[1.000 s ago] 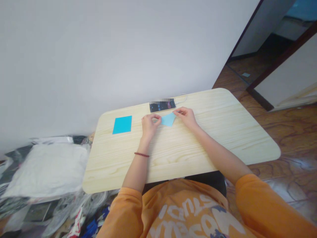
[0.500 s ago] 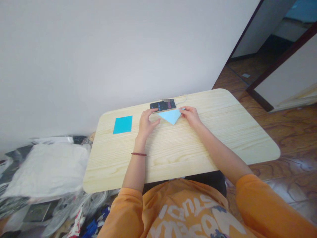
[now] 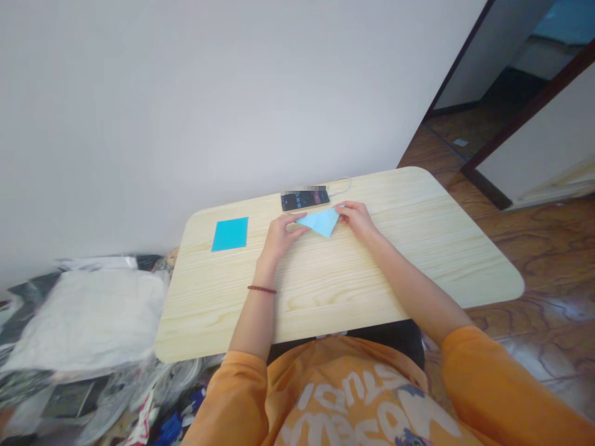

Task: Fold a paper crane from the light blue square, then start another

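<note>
Spanning left hand (image 3: 277, 236) to right hand (image 3: 359, 220): folded paper (image 3: 322, 221).

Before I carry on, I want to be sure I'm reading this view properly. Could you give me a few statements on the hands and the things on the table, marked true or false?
1. The right hand has a corner of the pale blue paper. True.
2. The darker blue sheet lies on the table to the left of the phone. True.
3. The phone stands upright on one edge. False: it lies on the table, screen up.
4. A reddish bracelet circles the wrist of the left hand. True.
5. The left hand rests on the darker blue sheet. False: it is at the left end of the pale blue paper.
</note>
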`<act>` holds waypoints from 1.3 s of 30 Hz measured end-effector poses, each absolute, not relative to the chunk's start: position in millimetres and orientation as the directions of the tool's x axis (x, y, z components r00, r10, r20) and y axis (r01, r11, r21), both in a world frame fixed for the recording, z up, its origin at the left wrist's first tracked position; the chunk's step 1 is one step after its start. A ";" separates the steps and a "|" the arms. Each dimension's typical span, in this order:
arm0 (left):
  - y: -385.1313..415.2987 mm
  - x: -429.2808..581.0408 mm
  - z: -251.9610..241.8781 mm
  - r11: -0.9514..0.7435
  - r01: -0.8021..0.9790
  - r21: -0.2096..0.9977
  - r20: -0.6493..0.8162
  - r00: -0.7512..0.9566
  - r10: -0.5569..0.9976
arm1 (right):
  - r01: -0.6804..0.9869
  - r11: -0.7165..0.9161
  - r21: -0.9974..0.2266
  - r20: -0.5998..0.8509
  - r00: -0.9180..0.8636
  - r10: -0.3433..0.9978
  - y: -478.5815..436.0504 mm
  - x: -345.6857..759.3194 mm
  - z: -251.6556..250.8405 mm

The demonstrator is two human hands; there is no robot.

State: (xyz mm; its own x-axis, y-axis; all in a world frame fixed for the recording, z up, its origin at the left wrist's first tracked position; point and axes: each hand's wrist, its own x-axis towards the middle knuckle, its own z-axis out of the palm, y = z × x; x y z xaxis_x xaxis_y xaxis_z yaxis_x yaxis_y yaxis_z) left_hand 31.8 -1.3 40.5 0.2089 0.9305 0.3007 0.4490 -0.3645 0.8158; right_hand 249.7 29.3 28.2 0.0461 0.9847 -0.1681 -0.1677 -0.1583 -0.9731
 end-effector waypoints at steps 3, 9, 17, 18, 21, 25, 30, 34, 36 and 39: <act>-1.9 32.2 40.8 -0.392 0.478 0.786 0.316 0.233 0.920 | -0.155 -0.157 -0.975 -0.165 0.038 0.986 28.2 249.3 29.1; -3.0 32.0 42.1 -0.481 0.648 0.591 0.391 0.292 0.873 | -0.111 -0.158 -0.981 -0.158 -0.014 0.987 25.2 245.0 29.2; -7.5 44.7 43.9 -0.527 0.681 0.509 0.410 0.346 0.844 | 0.018 -0.025 -1.000 -0.027 -0.120 0.992 14.6 235.1 34.6; -7.5 46.3 42.5 -0.495 0.679 0.542 0.417 0.294 0.860 | 0.009 0.011 -1.000 0.010 -0.121 0.993 13.1 234.7 35.7; -7.6 49.9 38.8 -0.332 0.680 0.653 0.409 0.052 0.911 | 0.012 0.129 -0.992 0.127 -0.136 0.983 8.6 234.5 38.6; -10.3 53.4 39.6 -0.160 0.640 0.752 0.317 -0.138 0.938 | 0.180 0.339 -0.923 0.290 -0.252 0.923 3.3 233.7 39.3; -13.6 57.2 40.9 -0.141 0.623 0.770 0.272 -0.120 0.955 | 0.312 0.526 -0.791 0.392 -0.402 0.827 0.5 231.3 35.0; -9.8 59.9 32.9 -0.104 0.493 0.864 0.226 -0.194 0.955 | 0.408 0.538 -0.738 0.386 -0.398 0.832 1.6 231.9 31.2; -6.4 61.1 27.4 -0.064 0.358 0.932 0.160 -0.247 0.956 | 0.426 0.523 -0.738 0.381 -0.376 0.844 2.9 232.6 29.7; -2.4 62.3 22.0 0.005 0.093 0.996 0.019 -0.258 0.966 | 0.398 0.490 -0.775 0.379 -0.327 0.865 5.5 233.4 27.5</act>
State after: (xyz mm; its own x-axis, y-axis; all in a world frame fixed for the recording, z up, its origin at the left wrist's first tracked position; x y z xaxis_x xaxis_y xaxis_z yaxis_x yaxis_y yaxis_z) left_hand 62.3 -2.4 22.0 -0.2581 0.9659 0.0192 0.0929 0.0050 0.9957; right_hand 233.4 5.5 27.5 -0.3274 0.8654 0.3793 0.3980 0.4904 -0.7753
